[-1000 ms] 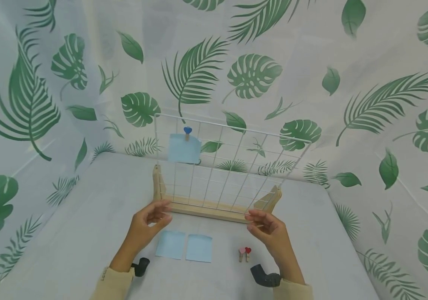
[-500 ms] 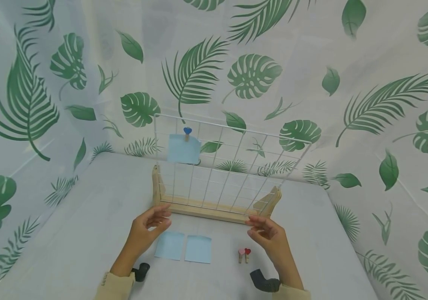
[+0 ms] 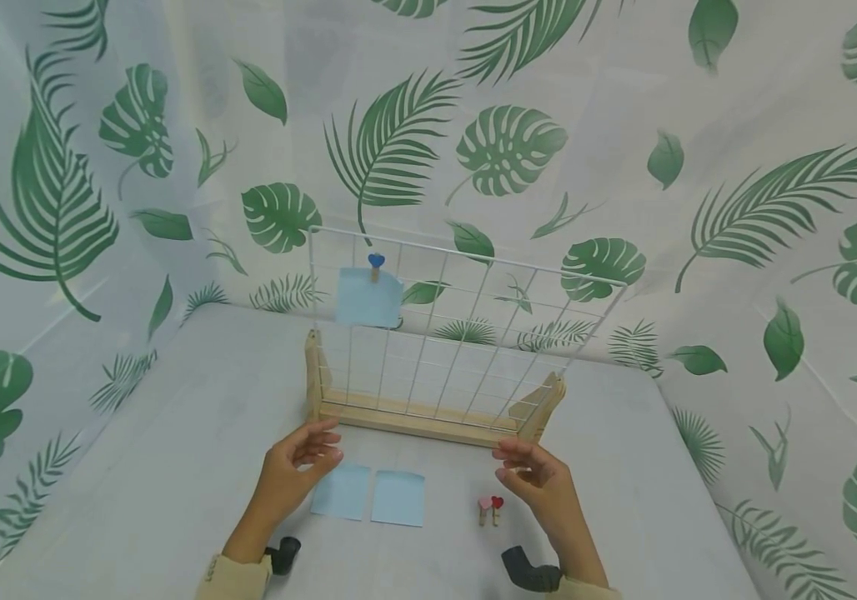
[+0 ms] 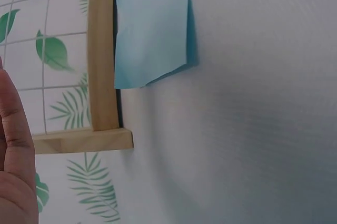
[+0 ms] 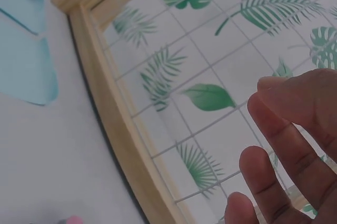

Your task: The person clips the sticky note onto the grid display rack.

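My left hand [image 3: 295, 467] hovers beside the left of two blue paper squares, its fingers relaxed and holding nothing. That left blue square [image 3: 343, 493] lies on the table, with the right blue square [image 3: 398, 498] alongside. My right hand [image 3: 541, 482] is also relaxed with nothing in it, just above two small clothespins: one with a pink heart [image 3: 484, 505], one with a red heart [image 3: 498, 505]. Behind both hands stands a white wire grid [image 3: 458, 333] in a wooden base [image 3: 413, 423]. A blue-heart clothespin [image 3: 376, 262] clips another blue paper square [image 3: 368, 298] to its upper left.
The grid's wooden side supports rise at the left [image 3: 314, 371] and right [image 3: 541, 407]. The white table [image 3: 188, 417] meets leaf-printed sheets [image 3: 518, 50] at the back and sides. Black wrist cameras stick out from the left wrist [image 3: 286, 554] and right wrist [image 3: 528, 571].
Both hands have drawn back slightly toward the person, away from the grid's wooden base. Papers, clothespins and grid stay where they were.
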Available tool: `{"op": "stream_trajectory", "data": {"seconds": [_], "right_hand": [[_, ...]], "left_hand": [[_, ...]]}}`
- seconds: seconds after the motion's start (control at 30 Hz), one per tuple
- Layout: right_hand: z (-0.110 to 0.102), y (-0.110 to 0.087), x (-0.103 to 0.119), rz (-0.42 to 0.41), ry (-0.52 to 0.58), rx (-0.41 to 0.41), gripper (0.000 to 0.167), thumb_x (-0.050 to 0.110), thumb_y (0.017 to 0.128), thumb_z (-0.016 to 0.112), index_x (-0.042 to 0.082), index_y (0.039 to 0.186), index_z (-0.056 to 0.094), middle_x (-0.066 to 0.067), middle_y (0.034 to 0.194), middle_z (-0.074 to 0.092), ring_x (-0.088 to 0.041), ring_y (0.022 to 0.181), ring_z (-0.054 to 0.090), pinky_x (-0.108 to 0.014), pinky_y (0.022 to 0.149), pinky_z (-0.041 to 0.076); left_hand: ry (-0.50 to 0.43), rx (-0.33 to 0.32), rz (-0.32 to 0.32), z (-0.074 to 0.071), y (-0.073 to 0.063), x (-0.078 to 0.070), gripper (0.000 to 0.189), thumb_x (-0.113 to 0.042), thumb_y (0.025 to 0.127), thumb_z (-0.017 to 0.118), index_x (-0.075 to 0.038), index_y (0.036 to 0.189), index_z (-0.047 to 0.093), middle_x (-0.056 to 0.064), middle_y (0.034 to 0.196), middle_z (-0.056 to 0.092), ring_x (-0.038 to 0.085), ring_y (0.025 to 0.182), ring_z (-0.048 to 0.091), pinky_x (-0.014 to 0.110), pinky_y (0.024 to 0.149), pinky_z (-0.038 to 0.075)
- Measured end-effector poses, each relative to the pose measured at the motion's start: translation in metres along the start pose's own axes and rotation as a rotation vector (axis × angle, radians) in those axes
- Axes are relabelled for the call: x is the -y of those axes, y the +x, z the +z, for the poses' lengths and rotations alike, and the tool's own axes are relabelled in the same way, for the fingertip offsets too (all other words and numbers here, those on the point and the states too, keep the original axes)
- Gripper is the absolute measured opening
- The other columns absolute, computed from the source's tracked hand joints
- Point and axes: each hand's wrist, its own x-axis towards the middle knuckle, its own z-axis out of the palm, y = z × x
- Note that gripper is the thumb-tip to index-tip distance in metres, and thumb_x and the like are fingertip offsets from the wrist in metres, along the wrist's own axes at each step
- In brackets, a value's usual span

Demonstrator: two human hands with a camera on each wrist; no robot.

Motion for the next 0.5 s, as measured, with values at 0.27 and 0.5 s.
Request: {"op": "stream_trajectory", "data": {"seconds": [0.27, 0.5], "right_hand": [[0.001, 0.0, -0.005, 0.044, 0.001, -0.005, 0.033, -0.008, 0.091, 0.079, -0.006, 0.123, 0.071, -0.016, 0.114, 0.078, -0.014, 0.103, 0.068, -0.022, 0.088, 0.056], [0.002, -0.003, -0.012, 0.066, -0.007, 0.004, 0.033, -0.008, 0.092, 0.079, -0.005, 0.124, 0.072, -0.017, 0.115, 0.078, -0.013, 0.104, 0.069, -0.023, 0.089, 0.057]], "left_hand": [[0.013, -0.006, -0.111, 0.001, 0.0, 0.005, 0.046, -0.008, 0.094, 0.085, -0.003, 0.138, 0.07, 0.015, 0.122, 0.076, 0.011, 0.101, 0.071, 0.022, 0.091, 0.058], [0.007, -0.009, -0.142, 0.002, -0.003, 0.008, 0.046, -0.008, 0.094, 0.085, -0.005, 0.138, 0.071, 0.016, 0.122, 0.076, 0.012, 0.102, 0.071, 0.023, 0.09, 0.058]]}}
